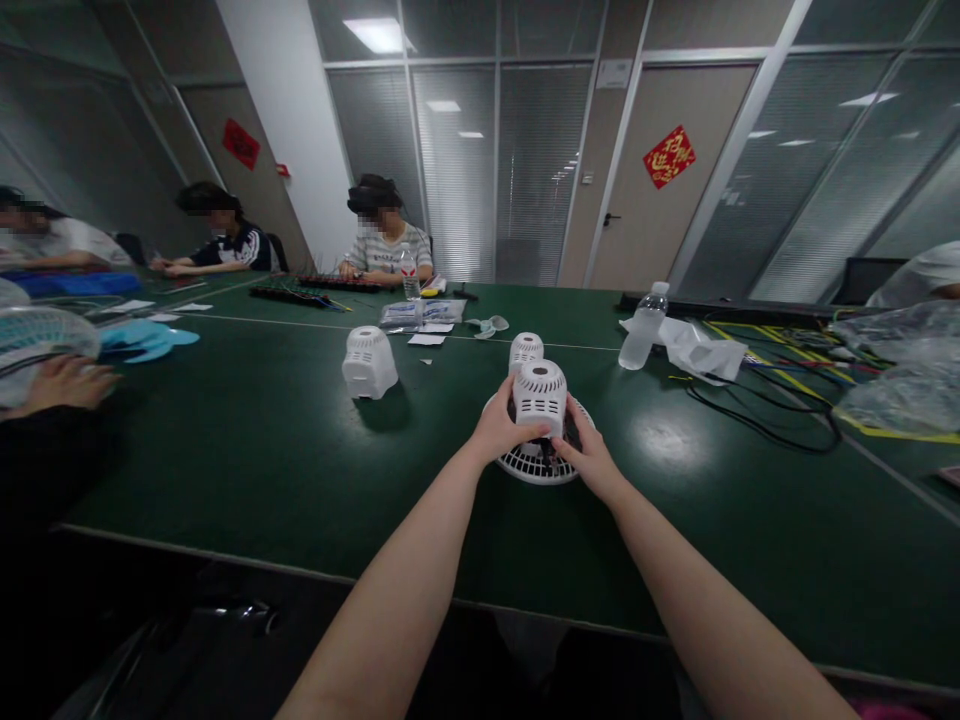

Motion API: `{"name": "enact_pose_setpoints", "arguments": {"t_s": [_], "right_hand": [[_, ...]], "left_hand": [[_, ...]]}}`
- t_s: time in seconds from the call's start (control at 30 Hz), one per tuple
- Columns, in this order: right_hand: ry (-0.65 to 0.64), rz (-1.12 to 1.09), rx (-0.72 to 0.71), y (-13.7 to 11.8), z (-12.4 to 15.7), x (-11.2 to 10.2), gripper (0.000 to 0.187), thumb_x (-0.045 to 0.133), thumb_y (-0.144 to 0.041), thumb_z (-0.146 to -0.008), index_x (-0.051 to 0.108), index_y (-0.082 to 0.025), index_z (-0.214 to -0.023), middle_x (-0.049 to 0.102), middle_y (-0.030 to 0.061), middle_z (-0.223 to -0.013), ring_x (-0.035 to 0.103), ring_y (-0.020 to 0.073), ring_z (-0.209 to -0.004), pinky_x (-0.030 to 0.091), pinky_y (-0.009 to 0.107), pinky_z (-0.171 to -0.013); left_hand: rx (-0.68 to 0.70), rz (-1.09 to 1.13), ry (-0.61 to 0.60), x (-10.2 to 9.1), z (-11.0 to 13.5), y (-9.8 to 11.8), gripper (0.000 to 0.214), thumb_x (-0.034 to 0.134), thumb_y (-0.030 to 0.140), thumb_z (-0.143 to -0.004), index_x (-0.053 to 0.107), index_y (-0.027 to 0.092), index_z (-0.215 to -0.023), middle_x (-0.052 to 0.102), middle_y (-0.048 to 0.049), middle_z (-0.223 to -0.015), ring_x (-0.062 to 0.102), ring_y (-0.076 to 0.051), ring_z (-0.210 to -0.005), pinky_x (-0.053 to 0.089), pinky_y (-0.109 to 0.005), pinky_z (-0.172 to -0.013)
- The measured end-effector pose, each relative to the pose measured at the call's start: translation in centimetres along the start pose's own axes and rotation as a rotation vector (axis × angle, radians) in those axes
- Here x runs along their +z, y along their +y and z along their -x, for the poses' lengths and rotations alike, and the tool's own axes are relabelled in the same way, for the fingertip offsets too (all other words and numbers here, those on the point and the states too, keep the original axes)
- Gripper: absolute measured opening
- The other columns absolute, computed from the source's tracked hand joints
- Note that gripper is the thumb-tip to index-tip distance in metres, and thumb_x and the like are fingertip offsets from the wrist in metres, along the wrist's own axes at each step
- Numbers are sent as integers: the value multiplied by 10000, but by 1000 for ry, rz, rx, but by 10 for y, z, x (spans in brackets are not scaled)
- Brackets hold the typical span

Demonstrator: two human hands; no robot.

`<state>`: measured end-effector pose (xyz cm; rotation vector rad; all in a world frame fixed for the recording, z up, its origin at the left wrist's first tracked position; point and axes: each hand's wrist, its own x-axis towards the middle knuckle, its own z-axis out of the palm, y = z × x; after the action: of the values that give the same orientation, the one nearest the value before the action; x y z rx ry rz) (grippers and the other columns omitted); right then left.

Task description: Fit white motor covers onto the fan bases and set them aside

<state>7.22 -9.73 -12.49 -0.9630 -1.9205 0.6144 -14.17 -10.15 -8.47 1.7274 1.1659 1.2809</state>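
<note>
Both my hands grip a white slotted motor housing (541, 393), my left hand (504, 425) on its left side and my right hand (592, 455) low on its right. It sits over a round white fan grille (541, 470) lying on the green table. Dark parts, perhaps wires, show between the housing's lower edge and the grille. Whether the housing touches the grille I cannot tell. Just behind stands a second white housing (526, 346), partly hidden. A third white housing (370, 362) stands apart to the left.
A water bottle (645, 325), a crumpled white bag (701, 350) and black cables (780, 435) lie right. Flat plastic packs (421, 314) are at the middle back. At left, a co-worker's hand (67, 385) touches a fan grille (45, 335) near blue fan blades (146, 340). Several people sit across.
</note>
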Motion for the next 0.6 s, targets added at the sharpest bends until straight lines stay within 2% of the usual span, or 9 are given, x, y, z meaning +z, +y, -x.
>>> {"name": "enact_pose_setpoints", "arguments": {"t_s": [0.17, 0.6], "right_hand": [[9, 0, 13, 5, 0, 2, 815, 557, -596, -904, 209, -313, -1585, 387, 67, -1595, 367, 330, -1461, 276, 594, -1197], [5, -70, 22, 3, 0, -1, 806, 579, -582, -900, 230, -318, -1576, 349, 57, -1616, 344, 310, -1475, 240, 555, -1222]], "left_hand": [[-13, -14, 18, 4, -1, 7, 1096, 868, 419, -627, 273, 277, -1537, 522, -116, -1462, 522, -329, -1320, 423, -495, -1099], [-17, -127, 22, 6, 2, 13, 1100, 841, 496, -649, 235, 292, -1544, 488, -123, -1489, 494, -362, -1339, 408, -544, -1090]]}}
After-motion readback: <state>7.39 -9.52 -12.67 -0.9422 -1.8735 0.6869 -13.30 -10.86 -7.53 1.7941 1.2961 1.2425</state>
